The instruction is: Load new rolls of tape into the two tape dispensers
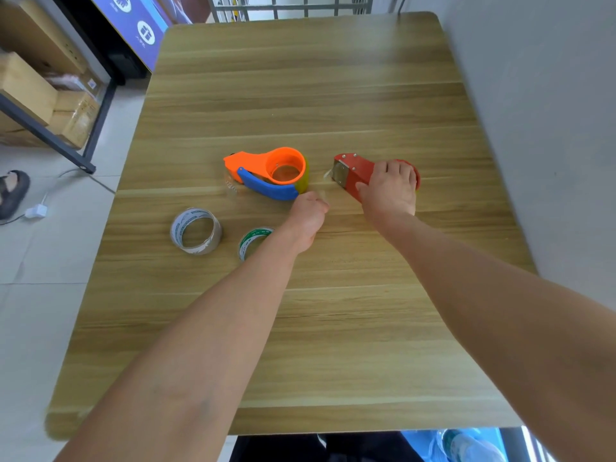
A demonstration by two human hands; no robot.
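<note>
My right hand grips the red tape dispenser, which lies on the wooden table with its metal blade end pointing left. A clear strip of tape runs from that blade end toward my left hand, whose fingers are curled and seem to pinch the strip. Left of it lies the orange dispenser with a blue handle and a yellowish roll on its hub. Two rolls of tape lie flat nearer me: a brownish clear one and a green-printed one, partly hidden by my left forearm.
A grey wall runs along the table's right edge. Left of the table stands a metal shelf with cardboard boxes. Another person's sandalled foot and a white plug are on the tiled floor.
</note>
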